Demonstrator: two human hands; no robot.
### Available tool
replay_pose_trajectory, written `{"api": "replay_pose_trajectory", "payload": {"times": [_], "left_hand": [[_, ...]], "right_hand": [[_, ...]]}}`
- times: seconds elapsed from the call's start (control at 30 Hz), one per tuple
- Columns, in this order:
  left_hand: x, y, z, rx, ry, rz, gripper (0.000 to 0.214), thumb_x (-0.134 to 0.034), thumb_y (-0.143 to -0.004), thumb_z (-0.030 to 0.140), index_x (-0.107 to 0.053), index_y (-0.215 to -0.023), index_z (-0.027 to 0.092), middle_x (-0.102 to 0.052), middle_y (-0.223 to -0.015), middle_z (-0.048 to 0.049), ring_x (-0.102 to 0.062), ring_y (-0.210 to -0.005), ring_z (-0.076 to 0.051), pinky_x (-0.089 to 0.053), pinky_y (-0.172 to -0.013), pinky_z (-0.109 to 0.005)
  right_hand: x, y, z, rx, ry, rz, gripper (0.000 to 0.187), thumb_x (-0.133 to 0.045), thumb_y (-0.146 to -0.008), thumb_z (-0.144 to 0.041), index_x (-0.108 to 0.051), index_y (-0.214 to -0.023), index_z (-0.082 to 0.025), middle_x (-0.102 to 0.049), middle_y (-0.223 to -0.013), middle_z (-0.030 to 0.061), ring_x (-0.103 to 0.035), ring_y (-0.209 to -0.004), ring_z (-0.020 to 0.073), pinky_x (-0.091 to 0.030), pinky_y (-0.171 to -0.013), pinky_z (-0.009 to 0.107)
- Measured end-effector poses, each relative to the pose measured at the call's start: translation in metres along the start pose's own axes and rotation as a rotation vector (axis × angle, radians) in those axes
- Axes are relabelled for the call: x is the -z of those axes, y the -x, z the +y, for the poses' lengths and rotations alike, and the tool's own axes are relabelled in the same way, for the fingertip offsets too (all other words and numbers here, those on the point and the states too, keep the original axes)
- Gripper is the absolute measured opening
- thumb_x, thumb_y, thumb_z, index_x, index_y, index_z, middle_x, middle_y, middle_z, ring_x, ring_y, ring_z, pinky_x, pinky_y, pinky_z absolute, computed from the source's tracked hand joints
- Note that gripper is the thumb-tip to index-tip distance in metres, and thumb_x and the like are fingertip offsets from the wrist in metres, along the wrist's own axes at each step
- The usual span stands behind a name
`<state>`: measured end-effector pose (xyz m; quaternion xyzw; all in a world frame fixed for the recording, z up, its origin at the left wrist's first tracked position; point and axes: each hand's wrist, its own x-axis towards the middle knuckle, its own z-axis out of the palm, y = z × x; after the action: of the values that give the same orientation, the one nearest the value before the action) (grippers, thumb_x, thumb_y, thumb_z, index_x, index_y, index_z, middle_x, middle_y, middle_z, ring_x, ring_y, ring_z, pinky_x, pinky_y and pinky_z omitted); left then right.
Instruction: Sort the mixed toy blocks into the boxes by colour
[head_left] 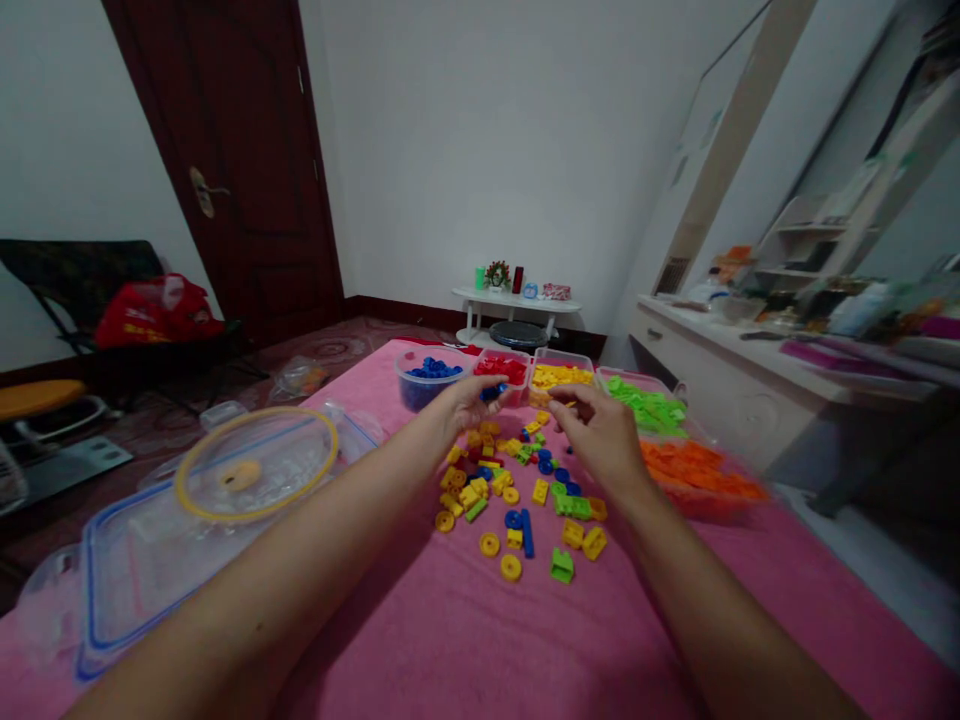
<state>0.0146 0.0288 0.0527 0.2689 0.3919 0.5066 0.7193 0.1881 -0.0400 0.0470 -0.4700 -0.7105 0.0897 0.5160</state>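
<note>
My left hand (471, 400) is closed around a small blue piece (493, 392), held just in front of the round tub of blue pieces (427, 378). My right hand (596, 430) hovers over the loose pile of yellow, blue, green and red plastic pieces (517, 490) on the pink cloth (480, 640); its fingers are pinched together near a yellow piece, and I cannot make out what they hold. Behind the hands stand a container of red pieces (501, 368), one of yellow pieces (561, 376) and one of green pieces (646, 405).
A tub of orange pieces (697, 475) lies at the right. Clear lids, one round with a yellow rim (255, 465) and one rectangular with a blue rim (142, 560), rest at the left. A white side table (517, 305), a dresser (735, 380) and a dark door (240, 170) lie beyond.
</note>
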Motion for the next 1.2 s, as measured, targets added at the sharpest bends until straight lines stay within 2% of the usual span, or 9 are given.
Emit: {"api": "replay_pose_trajectory", "payload": {"times": [0.2,0.3,0.37,0.47,0.57,0.73,0.9,1.07,1.2], "left_hand": [[0.033,-0.04,0.079,-0.371,-0.334,0.354,0.013,-0.06,-0.071,0.003,-0.062,-0.08,0.011,-0.051,-0.05,0.0031,-0.053,-0.048,-0.005,-0.05,-0.056,-0.017],[0.057,-0.045,0.097,-0.399,-0.564,0.423,0.012,-0.063,-0.062,-0.001,-0.065,-0.066,0.01,-0.054,-0.05,-0.0007,-0.06,-0.061,-0.013,-0.051,-0.069,-0.026],[0.065,-0.045,0.098,-0.469,-0.933,0.415,0.011,-0.066,-0.057,0.002,-0.068,-0.061,0.012,-0.062,-0.058,-0.0045,-0.063,-0.075,-0.02,-0.049,-0.08,-0.031],[0.061,-0.041,0.082,-0.711,-1.468,0.321,0.015,-0.065,-0.061,0.011,-0.073,-0.071,0.018,-0.07,-0.081,-0.006,-0.061,-0.093,-0.023,-0.043,-0.09,-0.031],[0.042,-0.033,0.048,-0.887,-1.539,0.097,0.022,-0.059,-0.067,0.015,-0.074,-0.083,0.018,-0.071,-0.089,-0.0052,-0.062,-0.089,-0.018,-0.043,-0.087,-0.025],[0.016,-0.013,-0.024,-0.762,-1.499,-0.296,0.023,-0.057,-0.07,0.017,-0.074,-0.084,0.016,-0.071,-0.079,-0.0037,-0.061,-0.071,-0.015,-0.045,-0.07,-0.022],[0.013,0.002,-0.064,-0.833,-1.524,-0.316,0.018,-0.065,-0.066,0.023,-0.073,-0.082,0.02,-0.069,-0.083,-0.0072,-0.059,-0.081,-0.019,-0.043,-0.079,-0.025],[0.011,0.003,-0.069,-0.934,-1.573,-0.294,0.029,-0.056,-0.075,0.02,-0.069,-0.101,0.021,-0.065,-0.098,-0.0111,-0.058,-0.094,-0.021,-0.042,-0.085,-0.027],[0.005,-0.005,-0.068,-0.803,-1.658,-0.207,0.025,-0.049,-0.079,0.021,-0.072,-0.09,0.02,-0.068,-0.087,-0.0118,-0.061,-0.085,-0.022,-0.043,-0.081,-0.029]], "right_hand": [[0.003,-0.002,0.002,-0.009,0.04,0.012,0.022,-0.056,-0.075,-0.024,-0.069,-0.09,-0.016,-0.07,-0.083,0.0065,-0.063,-0.066,0.0158,-0.049,-0.062,0.028],[0.003,-0.002,0.007,-0.002,0.088,-0.032,0.022,-0.055,-0.075,-0.024,-0.07,-0.09,-0.017,-0.07,-0.084,0.0062,-0.063,-0.067,0.0158,-0.048,-0.064,0.028],[0.003,-0.002,0.013,0.0,0.138,-0.084,0.021,-0.055,-0.075,-0.024,-0.07,-0.088,-0.017,-0.07,-0.085,0.0058,-0.062,-0.067,0.0156,-0.048,-0.065,0.028],[0.0,-0.002,0.021,-0.005,0.213,-0.165,0.02,-0.055,-0.072,-0.02,-0.071,-0.085,-0.018,-0.071,-0.084,0.0049,-0.061,-0.067,0.0153,-0.047,-0.065,0.028],[-0.002,0.0,0.028,-0.042,0.285,-0.251,0.02,-0.055,-0.07,-0.015,-0.072,-0.08,-0.019,-0.071,-0.078,0.0038,-0.061,-0.066,0.0151,-0.045,-0.062,0.026],[-0.003,0.009,0.033,-0.156,0.417,-0.442,0.015,-0.06,-0.065,-0.012,-0.07,-0.069,-0.022,-0.067,-0.066,0.0008,-0.059,-0.06,0.0137,-0.037,-0.052,0.023],[-0.007,0.019,0.035,-0.161,0.567,-0.495,0.01,-0.073,-0.059,-0.025,-0.068,-0.068,-0.023,-0.065,-0.068,0.0013,-0.058,-0.063,0.015,-0.032,-0.052,0.024],[-0.012,0.02,0.038,-0.144,0.576,-0.47,0.007,-0.068,-0.063,-0.022,-0.067,-0.07,-0.022,-0.066,-0.073,0.0018,-0.059,-0.069,0.0156,-0.033,-0.055,0.024],[-0.014,0.017,0.043,-0.146,0.525,-0.338,0.007,-0.061,-0.068,-0.017,-0.064,-0.074,-0.021,-0.066,-0.075,0.0016,-0.058,-0.069,0.0138,-0.033,-0.057,0.023]]}}
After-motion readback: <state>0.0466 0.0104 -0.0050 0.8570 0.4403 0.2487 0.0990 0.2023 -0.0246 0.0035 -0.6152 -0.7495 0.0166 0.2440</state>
